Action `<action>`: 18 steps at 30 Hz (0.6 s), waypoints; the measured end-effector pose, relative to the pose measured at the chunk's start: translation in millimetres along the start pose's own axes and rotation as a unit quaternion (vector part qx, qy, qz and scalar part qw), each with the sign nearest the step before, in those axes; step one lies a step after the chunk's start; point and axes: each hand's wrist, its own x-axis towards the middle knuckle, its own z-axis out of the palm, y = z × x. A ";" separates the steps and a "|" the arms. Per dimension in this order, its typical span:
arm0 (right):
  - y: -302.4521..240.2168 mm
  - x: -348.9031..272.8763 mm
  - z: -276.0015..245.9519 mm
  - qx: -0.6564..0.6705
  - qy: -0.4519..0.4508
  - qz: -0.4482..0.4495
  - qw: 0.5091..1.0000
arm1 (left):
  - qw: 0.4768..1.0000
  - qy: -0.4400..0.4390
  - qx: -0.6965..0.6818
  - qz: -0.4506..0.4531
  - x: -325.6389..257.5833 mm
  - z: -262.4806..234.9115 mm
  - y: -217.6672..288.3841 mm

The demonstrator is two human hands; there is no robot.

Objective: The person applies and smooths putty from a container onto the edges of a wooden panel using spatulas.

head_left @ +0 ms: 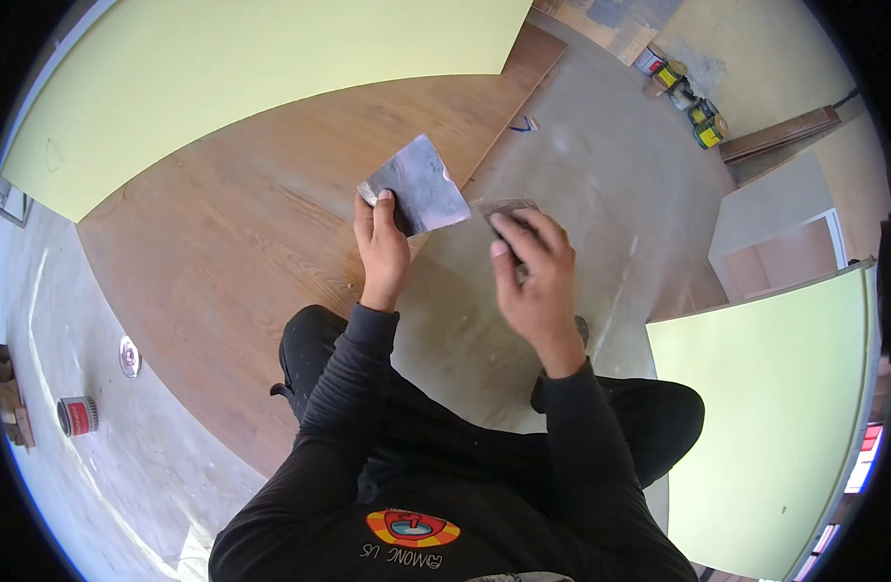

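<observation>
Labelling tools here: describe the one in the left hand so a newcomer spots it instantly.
Start at the wood-grain floor panel; above its right edge the left hand holds a flat metal scraper blade. It is broad, grey and smeared, unlike the smaller dark piece at the right hand.

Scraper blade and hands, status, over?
Left hand gripping wide metal scraper blade, held up over wood-look flooring. Right hand holding a small dark piece, kind unclear, beside the blade. Nothing between them.
</observation>
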 end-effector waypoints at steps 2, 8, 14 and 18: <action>-14.2 -5.4 1.3 -0.050 -0.007 -0.023 0.998 | 1.000 -0.003 -0.001 0.027 -7.8 15.4 14.0; -18.8 -9.0 15.4 -0.133 0.004 -0.052 0.990 | 0.981 -0.087 0.081 0.153 -16.8 17.5 30.6; -8.3 -2.0 21.0 -0.107 0.027 -0.046 0.993 | 0.966 -0.178 0.127 0.138 -7.9 1.5 23.9; 3.6 23.6 9.8 -0.110 0.042 -0.031 0.993 | 0.955 -0.215 0.151 0.136 -10.1 1.4 23.9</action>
